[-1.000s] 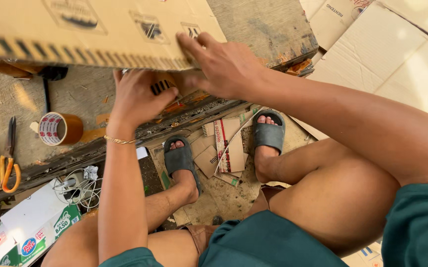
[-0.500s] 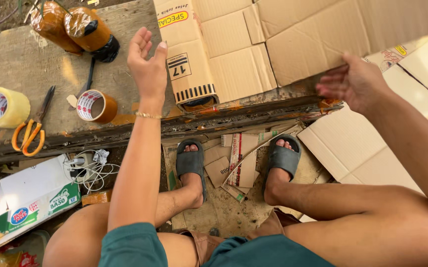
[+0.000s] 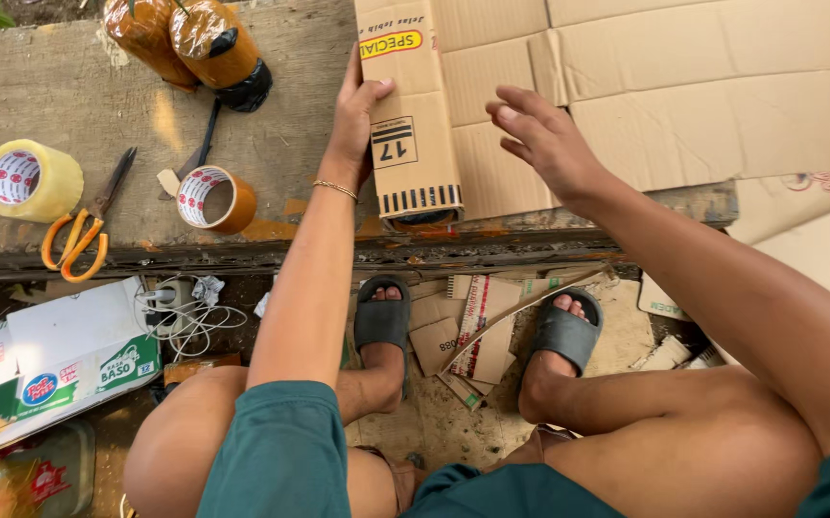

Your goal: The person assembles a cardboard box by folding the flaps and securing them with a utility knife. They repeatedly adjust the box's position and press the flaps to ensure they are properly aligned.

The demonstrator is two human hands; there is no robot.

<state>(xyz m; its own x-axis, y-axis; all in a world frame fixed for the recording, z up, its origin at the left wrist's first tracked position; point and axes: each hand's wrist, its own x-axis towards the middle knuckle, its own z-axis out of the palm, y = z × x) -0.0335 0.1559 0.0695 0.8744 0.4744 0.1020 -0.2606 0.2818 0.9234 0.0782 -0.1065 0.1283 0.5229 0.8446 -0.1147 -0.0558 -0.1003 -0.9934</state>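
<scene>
A flattened brown cardboard box [image 3: 626,96] lies spread across the wooden workbench [image 3: 98,105]. My left hand [image 3: 357,120] grips the left edge of its folded side flap [image 3: 410,144], thumb on top. My right hand [image 3: 544,144] hovers just above the cardboard to the right of that flap, fingers apart, holding nothing. A thin bracelet sits on my left wrist.
On the bench left of the box stand a brown tape roll [image 3: 211,199], a clear tape roll [image 3: 29,179], orange-handled scissors [image 3: 79,235] and two wrapped orange bundles [image 3: 194,43]. Below, my sandalled feet rest among cardboard scraps [image 3: 477,331]; a power strip with cables [image 3: 180,302] and boxes [image 3: 60,360] lie left.
The cardboard came down from in front of the camera onto the bench. My left hand closed on the flap's edge, and my right hand moved left from the far side over the cardboard.
</scene>
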